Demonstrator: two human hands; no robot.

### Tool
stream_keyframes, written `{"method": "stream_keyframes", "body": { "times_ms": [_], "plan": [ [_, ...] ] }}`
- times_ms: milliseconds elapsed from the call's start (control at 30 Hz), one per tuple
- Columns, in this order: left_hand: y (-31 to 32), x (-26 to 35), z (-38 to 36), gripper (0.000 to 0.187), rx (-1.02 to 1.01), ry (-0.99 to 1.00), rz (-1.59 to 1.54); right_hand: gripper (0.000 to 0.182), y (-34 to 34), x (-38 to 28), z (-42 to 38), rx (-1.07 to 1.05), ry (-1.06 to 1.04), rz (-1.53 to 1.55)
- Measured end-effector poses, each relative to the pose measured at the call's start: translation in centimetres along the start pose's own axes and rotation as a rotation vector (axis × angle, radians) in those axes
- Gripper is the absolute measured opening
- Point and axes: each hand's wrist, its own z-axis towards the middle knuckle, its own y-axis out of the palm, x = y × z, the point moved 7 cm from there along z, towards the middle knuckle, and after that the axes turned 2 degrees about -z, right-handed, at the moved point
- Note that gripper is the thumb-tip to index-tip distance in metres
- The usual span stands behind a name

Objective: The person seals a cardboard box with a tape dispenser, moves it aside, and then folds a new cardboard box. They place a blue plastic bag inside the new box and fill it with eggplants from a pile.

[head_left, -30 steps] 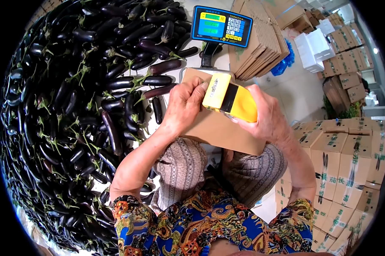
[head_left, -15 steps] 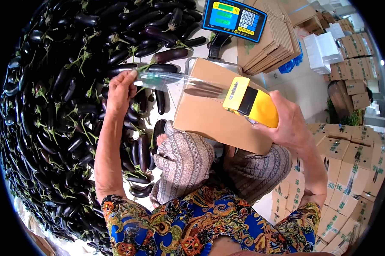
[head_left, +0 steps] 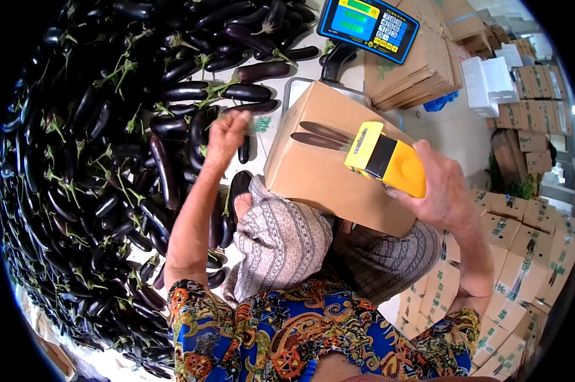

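Observation:
A closed cardboard box [head_left: 325, 178] with dark eggplant pictures printed on it rests tilted against the knees. My right hand [head_left: 443, 188] grips a yellow tape dispenser [head_left: 395, 167] over the right part of the box. Off the box's left edge, my left hand [head_left: 227, 137] is closed in a pinch. Clear tape [head_left: 260, 124] with green print shows beside its fingers; the rest of the strip is hard to make out.
Many loose eggplants [head_left: 84, 159] cover the left side. Behind the box stands a scale with a blue-framed display [head_left: 368, 28]. Flattened cartons [head_left: 414, 57] are stacked beyond it. White foam boxes [head_left: 484, 89] are at the back right, with packed cartons [head_left: 513, 254] at the lower right.
My left hand has come closer to the box, and the tape span between the hands looks shorter. The view has shifted slightly; the right hand still holds the dispenser over the box.

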Motion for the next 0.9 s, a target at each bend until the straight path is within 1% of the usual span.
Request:
{"method": "stream_keyframes", "body": {
  "times_ms": [100,167,200,233,300,367,400,433,500,533,567,633,700,733,767,833,900],
  "plan": [
    [2.5,-2.1,0.2,0.031,-0.009,0.077,0.06,0.057,-0.1,-0.3,0.3,0.032,-0.017,0.012],
    [3.9,-2.4,0.4,0.03,-0.005,0.273,0.241,0.055,0.0,-0.4,0.3,0.035,-0.005,0.022],
    [4.8,-1.1,-0.2,0.03,0.021,0.319,0.306,0.054,0.0,-0.5,0.4,0.025,0.011,0.023],
    [5.6,-1.2,-0.4,0.028,0.035,0.307,0.346,0.053,0.0,-0.5,0.4,0.015,0.025,0.023],
    [6.5,-0.6,-0.8,0.029,0.029,0.304,0.502,0.053,0.1,-0.5,0.5,0.007,0.04,0.035],
    [6.7,-1.7,-0.3,0.032,-0.02,0.252,0.575,0.053,0.1,-0.6,0.7,-0.014,0.06,0.038],
    [6.7,-1.9,-0.2,0.034,-0.034,0.276,0.645,0.051,0.1,-0.8,0.8,0.011,0.05,0.045],
    [6.6,-3.2,0.0,0.031,-0.06,0.21,0.749,0.05,0.1,-1.0,1.0,0.017,0.041,0.028],
    [6.0,-5.3,0.1,0.028,-0.057,0.172,0.807,0.048,-0.1,-1.2,1.1,0.029,0.029,-0.007],
    [5.6,-6.0,0.7,0.029,-0.028,0.174,0.794,0.047,0.1,-0.8,0.9,0.038,0.074,0.02],
    [5.2,-6.5,1.5,0.032,0.035,0.198,0.621,0.048,0.1,-0.8,0.9,0.041,0.076,0.014],
    [4.6,-3.9,2.5,0.04,0.157,0.237,0.275,0.049,0.2,-0.8,0.8,0.044,0.085,0.003],
    [6.9,-0.2,2.7,0.052,0.049,0.119,-0.027,0.054,0.4,-0.3,0.5,0.062,0.069,0.022],
    [9.4,0.8,2.2,0.06,-0.046,0.184,0.028,0.055,0.3,-0.2,0.4,0.07,0.062,0.019],
    [10.1,1.3,2.5,0.061,-0.204,0.193,-0.002,0.055,0.2,-0.1,0.3,0.081,0.054,0.014],
    [9.9,-0.9,3.8,0.054,-0.148,0.219,0.119,0.056,0.1,0.4,0.0,0.123,0.032,0.055],
    [8.9,-3.1,3.7,0.059,-0.093,0.069,0.159,0.057,0.1,0.7,-0.4,0.16,0.014,0.083]
  ]
}}
